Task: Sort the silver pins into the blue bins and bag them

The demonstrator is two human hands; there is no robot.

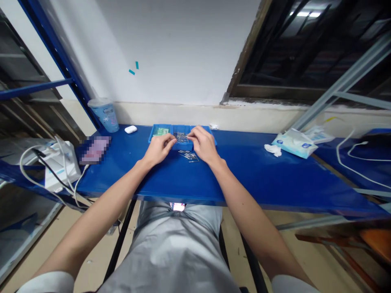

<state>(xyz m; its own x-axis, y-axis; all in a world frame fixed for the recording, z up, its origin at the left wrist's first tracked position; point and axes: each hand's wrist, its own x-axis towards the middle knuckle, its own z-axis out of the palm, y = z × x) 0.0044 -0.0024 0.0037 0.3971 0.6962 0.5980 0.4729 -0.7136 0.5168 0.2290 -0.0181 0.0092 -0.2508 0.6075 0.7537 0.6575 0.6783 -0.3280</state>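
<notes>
Fingertips of both hands meet over the middle blue bin, far edge of the table (pixel 244 175). Left hand (pixel 159 147) at its near left corner, thumb and index drawn together; right hand (pixel 204 144) at its right side, thumb and index curled to a pinch. Can't tell whether a pin sits in either grip, too small. Metal pins: some in the middle bin (pixel 182 137), others loose (pixel 188 155) on the table just near of it.

Doing it well, I'd say: take one pin at a time by fingertip, lift straight out so neighbours don't drag along, keep my wrists off the loose heap, don't nudge the bin. Thin metal likely tangles and rolls.

Counts: two hands, mine. Three bins, the left one (pixel 161 125) with green packets (number unclear), the right one (pixel 210 130) partly behind my hand. Pins: many, overlapping, no count. Left side: one cup (pixel 105 116), one small white case (pixel 130 129). Right side: one tissue pack (pixel 295 143), one crumpled tissue (pixel 273 150). Wall: two teal strips (pixel 131 72).
</notes>
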